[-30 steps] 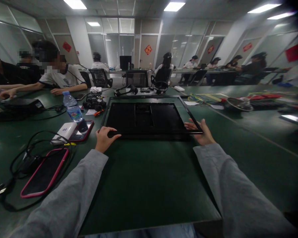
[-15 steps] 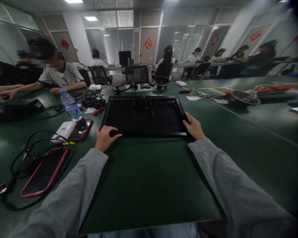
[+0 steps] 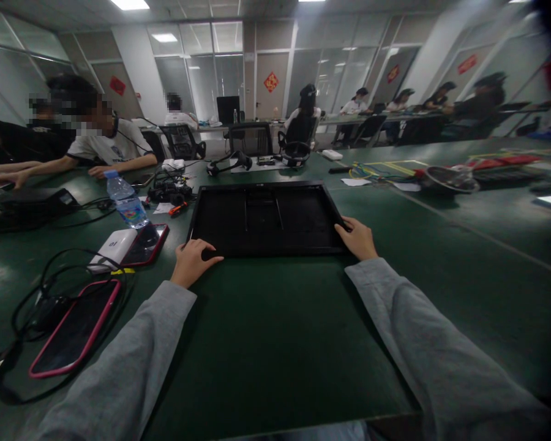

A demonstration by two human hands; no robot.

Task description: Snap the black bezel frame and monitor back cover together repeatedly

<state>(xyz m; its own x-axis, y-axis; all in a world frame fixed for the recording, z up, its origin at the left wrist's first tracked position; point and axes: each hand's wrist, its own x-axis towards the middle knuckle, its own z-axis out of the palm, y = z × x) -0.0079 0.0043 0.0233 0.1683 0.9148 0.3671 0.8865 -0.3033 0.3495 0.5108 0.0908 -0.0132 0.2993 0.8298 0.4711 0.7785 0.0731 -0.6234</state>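
Observation:
A flat black rectangular panel [image 3: 298, 214] with a raised rim, shaped like a monitor shell, lies before me on the green table. Two thin upright lines bound a section in its middle. My left hand [image 3: 195, 260] is curled round its near left corner, the thumb stretched along the near edge. On the near right corner, my right hand [image 3: 357, 237] grips the side rim, with the thumb on top and the other fingers partly hidden beyond the edge.
At left are a water bottle [image 3: 127, 202], a white box [image 3: 112, 250], a pink-edged phone [image 3: 76, 331] and looped black cables [image 3: 16, 327]. A metal bowl [image 3: 450, 179] stands at far right. A co-worker [image 3: 114, 147] sits across at left. Green tabletop [image 3: 275, 343] lies between my arms.
Both hands keep their places at the panel's near corners. The panel's far edge appears slightly lower, and the view has shifted a little.

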